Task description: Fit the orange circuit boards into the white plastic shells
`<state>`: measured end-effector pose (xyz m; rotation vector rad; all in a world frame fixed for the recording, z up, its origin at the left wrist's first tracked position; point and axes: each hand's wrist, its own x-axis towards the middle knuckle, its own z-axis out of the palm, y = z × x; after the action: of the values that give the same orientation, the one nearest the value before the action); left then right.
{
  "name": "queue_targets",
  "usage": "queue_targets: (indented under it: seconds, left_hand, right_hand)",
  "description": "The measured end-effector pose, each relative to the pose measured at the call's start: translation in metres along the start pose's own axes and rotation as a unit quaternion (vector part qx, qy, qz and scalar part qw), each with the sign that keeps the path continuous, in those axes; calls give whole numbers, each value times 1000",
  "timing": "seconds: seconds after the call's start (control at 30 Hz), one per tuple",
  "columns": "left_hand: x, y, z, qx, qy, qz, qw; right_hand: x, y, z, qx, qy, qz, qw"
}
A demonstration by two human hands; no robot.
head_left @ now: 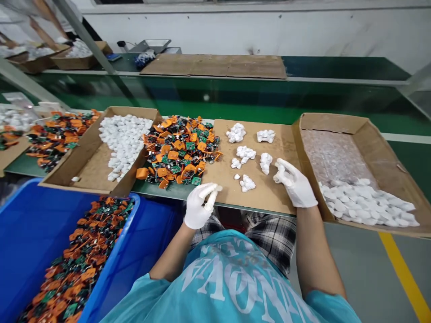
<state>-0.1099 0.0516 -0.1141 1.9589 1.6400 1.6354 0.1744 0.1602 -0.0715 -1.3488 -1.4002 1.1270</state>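
Both hands wear white gloves with pale coverings on the fingertips. My left hand (199, 205) is at the front edge of the cardboard sheet (222, 199), its thumb and forefinger closed together at the tips. Anything pinched there is too small to make out. My right hand (296, 185) hovers over the sheet's right part, fingers curved and apart, nothing visible in them. Close to its fingertips lies a small clump of white pieces (266, 163). Several more white clumps lie on the sheet, among them a front one (247, 183), and a single white piece (236, 176).
Left of the sheet is a heap of orange parts with green circuit boards (182, 150). Beyond it stands a cardboard box of white pieces (85, 163). A blue bin (134, 211) holds more orange parts. At right stands another cardboard box (387, 166), partly filled with white pieces.
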Motion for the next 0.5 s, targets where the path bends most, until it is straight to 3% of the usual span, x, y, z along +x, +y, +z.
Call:
queue_targets:
  seconds: [0.07,0.17,0.27,0.37,0.5]
  left_hand:
    - [-4,-8,-14,67,42,23,997]
    - [-4,-22,-28,210,63,-9,976]
    - [2,-29,-30,316,-14,-61,947]
    - [9,-29,-27,351,-92,-91,927]
    - [13,-29,-25,371,-128,-124,911]
  right_hand:
    - [-1,0,2,21,-19,11,1000]
    - [-4,-4,6,21,-45,41,998]
    - [-5,-7,9,-3,-34,62,997]
    - [-4,-6,9,-5,-6,69,998]
    - [-3,-1,7,7,26,18,999]
